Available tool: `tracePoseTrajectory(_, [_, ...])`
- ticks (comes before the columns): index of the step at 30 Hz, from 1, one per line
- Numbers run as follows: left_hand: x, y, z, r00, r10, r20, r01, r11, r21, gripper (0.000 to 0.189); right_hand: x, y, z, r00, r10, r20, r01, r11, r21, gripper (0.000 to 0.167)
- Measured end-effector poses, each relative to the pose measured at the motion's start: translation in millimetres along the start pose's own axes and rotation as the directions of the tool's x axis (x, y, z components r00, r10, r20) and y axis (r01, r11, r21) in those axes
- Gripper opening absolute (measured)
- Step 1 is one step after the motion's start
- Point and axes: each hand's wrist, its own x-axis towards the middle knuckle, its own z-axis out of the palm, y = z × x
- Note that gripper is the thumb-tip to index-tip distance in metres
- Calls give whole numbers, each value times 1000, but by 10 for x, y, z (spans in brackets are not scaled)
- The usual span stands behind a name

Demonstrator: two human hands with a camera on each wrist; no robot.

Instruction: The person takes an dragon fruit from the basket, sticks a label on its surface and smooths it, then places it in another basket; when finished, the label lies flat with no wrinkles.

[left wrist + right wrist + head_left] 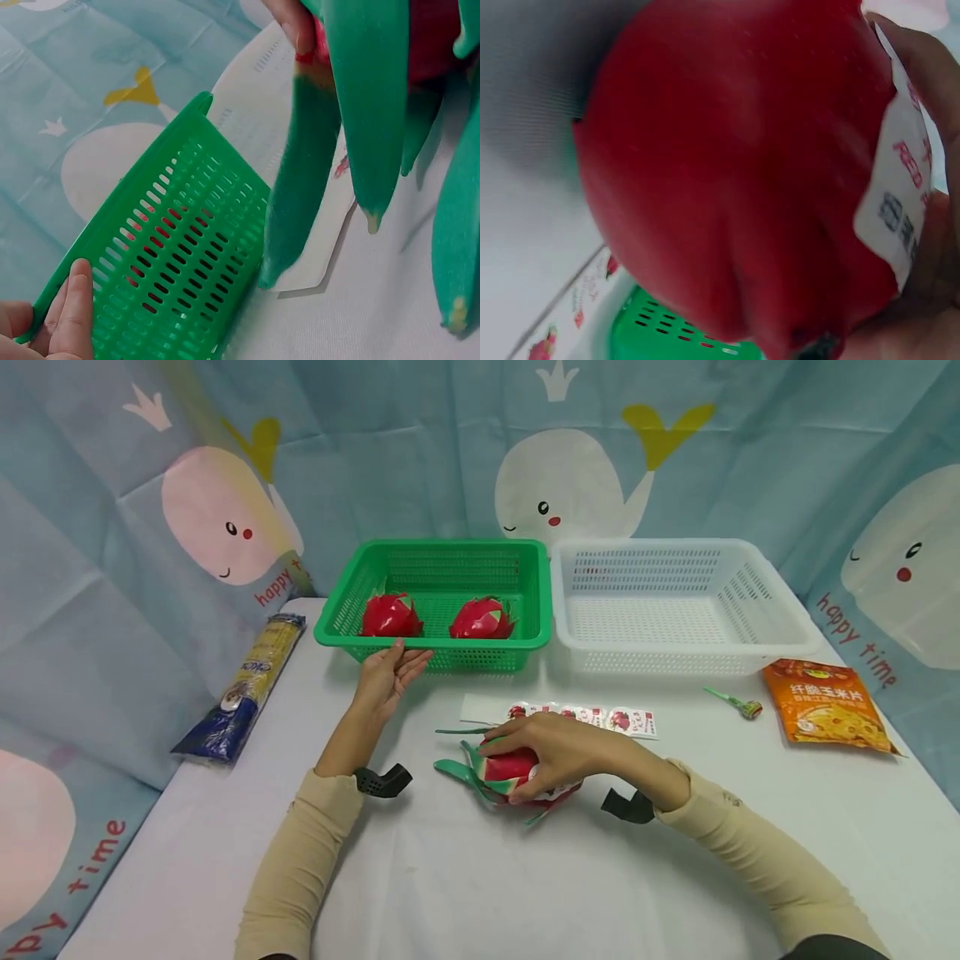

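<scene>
My right hand (558, 752) grips a red dragon fruit (510, 766) with long green scales, low over the middle of the table. A white printed label (900, 184) is stuck on its side, partly under the hand in the right wrist view. My left hand (388, 681) pinches the front rim of the green basket (442, 643), with the thumb at the rim and fingers (76, 307) against the outer wall. Inside that basket lie two dragon fruits, one at left (392, 615) and another at right (482, 618). Behind the gripped fruit lies a strip of fruit stickers (637, 723).
A white basket (686, 658) stands right of the green one. At the right are an orange snack bag (828, 706) and a wrapped lollipop (747, 708). A blue and yellow packet (243, 693) lies along the left edge. A patterned curtain (420, 452) hangs behind.
</scene>
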Motion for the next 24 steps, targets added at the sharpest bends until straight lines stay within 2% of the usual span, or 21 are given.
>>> tracePoseTrajectory(5, [13, -10, -14, 1000, -4, 23, 4, 1000, 5, 28, -93, 36, -32, 997, 9, -70, -7, 999, 32, 53])
tracePoseTrajectory(9, [22, -5, -30, 999, -2, 45, 2, 1000, -2, 27, -236, 103, -248, 987, 11, -161, 14, 988, 155, 53])
tracePoseTrajectory(12, [33, 3, -43, 999, 6, 53, -6, 1000, 0, 27, -397, 210, -515, 962, 49, -267, 14, 973, 232, 55])
tracePoseTrajectory(14, [40, 7, -50, 998, 7, 58, -7, 1000, 4, 27, -521, 316, -705, 927, 108, -360, -22, 972, 235, 57])
tracePoseTrajectory(16, [46, 9, -54, 998, 9, 60, -9, 1000, 6, 27, -648, 442, -893, 865, 231, -447, -136, 963, 234, 58])
tracePoseTrajectory(17, [46, 10, -54, 998, 11, 62, -11, 1000, 8, 27, -710, 516, -983, 819, 303, -488, -207, 948, 241, 58])
tracePoseTrajectory(18, [48, 10, -57, 998, 10, 62, -10, 1000, 7, 27, -773, 602, -1062, 764, 379, -522, -280, 924, 261, 58])
tracePoseTrajectory(19, [48, 9, -58, 998, 9, 64, -9, 1000, 6, 27, -839, 694, -1138, 702, 457, -546, -351, 889, 293, 59])
tracePoseTrajectory(21, [50, 3, -62, 998, 10, 64, -10, 1000, 9, 27, -968, 902, -1266, 564, 604, -563, -461, 796, 392, 60])
tracePoseTrajectory(23, [49, -4, -68, 998, 8, 66, -8, 1000, 4, 27, -1091, 1120, -1360, 433, 702, -565, -507, 708, 491, 61])
tracePoseTrajectory(24, [50, -7, -72, 998, 6, 67, -6, 1000, 0, 27, -1151, 1230, -1389, 378, 738, -559, -525, 668, 528, 62])
